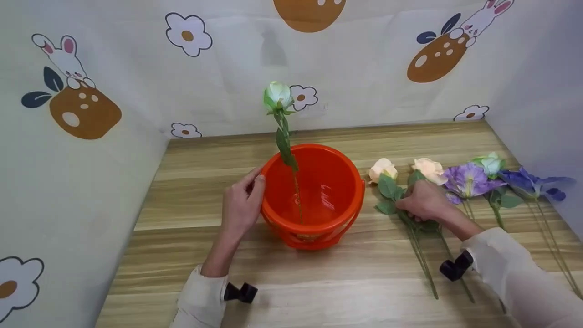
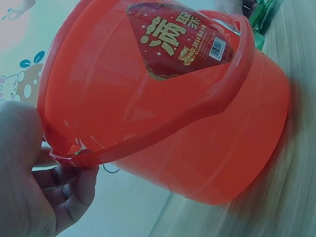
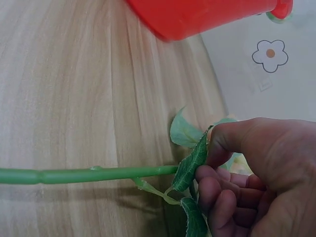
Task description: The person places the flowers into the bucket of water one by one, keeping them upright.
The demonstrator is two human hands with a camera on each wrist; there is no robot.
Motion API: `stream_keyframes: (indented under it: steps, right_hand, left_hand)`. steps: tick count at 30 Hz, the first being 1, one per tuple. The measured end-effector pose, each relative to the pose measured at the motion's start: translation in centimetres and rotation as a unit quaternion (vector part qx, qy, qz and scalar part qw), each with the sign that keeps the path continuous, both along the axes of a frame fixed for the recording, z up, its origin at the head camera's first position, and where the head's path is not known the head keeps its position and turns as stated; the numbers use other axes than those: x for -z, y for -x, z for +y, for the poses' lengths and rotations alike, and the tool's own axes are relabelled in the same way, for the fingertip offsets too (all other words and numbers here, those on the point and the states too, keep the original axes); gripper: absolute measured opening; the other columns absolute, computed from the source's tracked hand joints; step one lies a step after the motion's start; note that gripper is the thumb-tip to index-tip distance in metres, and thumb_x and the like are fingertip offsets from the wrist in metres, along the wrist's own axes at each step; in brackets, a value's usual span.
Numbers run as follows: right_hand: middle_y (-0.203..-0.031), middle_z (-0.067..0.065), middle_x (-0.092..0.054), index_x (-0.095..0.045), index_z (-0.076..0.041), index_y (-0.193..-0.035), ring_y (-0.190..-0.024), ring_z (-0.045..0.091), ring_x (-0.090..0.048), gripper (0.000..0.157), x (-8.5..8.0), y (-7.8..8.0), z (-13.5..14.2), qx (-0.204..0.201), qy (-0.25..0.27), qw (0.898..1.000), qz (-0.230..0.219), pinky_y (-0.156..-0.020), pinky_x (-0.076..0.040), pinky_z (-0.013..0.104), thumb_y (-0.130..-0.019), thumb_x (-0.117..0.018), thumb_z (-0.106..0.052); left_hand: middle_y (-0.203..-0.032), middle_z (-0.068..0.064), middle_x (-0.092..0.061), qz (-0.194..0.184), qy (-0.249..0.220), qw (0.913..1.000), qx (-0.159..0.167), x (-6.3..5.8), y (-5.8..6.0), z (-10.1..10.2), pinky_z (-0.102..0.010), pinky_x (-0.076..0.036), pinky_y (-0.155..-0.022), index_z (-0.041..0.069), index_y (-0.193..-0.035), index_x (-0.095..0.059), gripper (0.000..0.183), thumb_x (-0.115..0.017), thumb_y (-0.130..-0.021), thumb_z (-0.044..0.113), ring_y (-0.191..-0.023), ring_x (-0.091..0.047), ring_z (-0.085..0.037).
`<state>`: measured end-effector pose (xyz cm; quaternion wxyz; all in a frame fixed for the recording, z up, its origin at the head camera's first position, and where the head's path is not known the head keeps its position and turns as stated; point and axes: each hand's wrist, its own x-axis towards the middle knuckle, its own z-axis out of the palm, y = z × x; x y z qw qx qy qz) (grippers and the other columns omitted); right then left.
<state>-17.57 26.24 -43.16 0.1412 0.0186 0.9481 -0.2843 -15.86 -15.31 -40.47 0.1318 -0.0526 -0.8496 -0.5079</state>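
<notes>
The head view looks forward and down over the table (image 1: 182, 255), far enough off to frame the left hand (image 1: 241, 205), the right hand (image 1: 423, 200) and the patterned wall (image 1: 237, 82). The left wrist view, turned sideways, looks from close by at the outside of the red bucket (image 2: 212, 158), which all three views share. The right wrist view, also sideways, faces the right hand closely, with part of the bucket at its top edge

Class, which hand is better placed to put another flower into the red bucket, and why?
Probably the right hand: it pinches a leafy green stem on the side where the other flowers lie. The left hand is across the red bucket, holding its rim.
</notes>
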Motion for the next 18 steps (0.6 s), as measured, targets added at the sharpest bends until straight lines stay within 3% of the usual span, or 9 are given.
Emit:
stream_keyframes:
  steps: [9, 18]
  right_hand:
    - [-0.051, -0.002, -0.063, -0.068, -0.009, -0.068, -0.043, 0.011, -0.06, 0.025, -0.6, -0.1, -0.2, 0.002, 0.01, 1.0, 0.011, -0.046, -0.051, 0.028, -0.087, -0.071, -0.025]
    - [-0.055, 0.001, -0.066, -0.067, -0.006, -0.074, -0.047, 0.013, -0.062, 0.021, -1.7, -0.4, -0.4, -0.002, 0.039, 0.999, 0.017, -0.045, -0.05, 0.027, -0.089, -0.07, -0.02]
  left_hand:
    - [-0.071, -0.002, -0.055, -0.014, 0.003, 0.9999, -0.004, -0.1, -0.1, 0.0, -0.021, -0.044, -0.052, 0.013, -0.141, -0.07, 0.039, -0.052, -0.108, 0.026, -0.061, -0.051, -0.014]
    - [-0.081, -0.007, -0.063, -0.029, -0.011, 0.9995, -0.002, -0.1, -0.2, 0.1, -0.022, -0.05, -0.058, 0.015, -0.142, -0.069, 0.04, -0.05, -0.109, 0.028, -0.068, -0.055, -0.018]
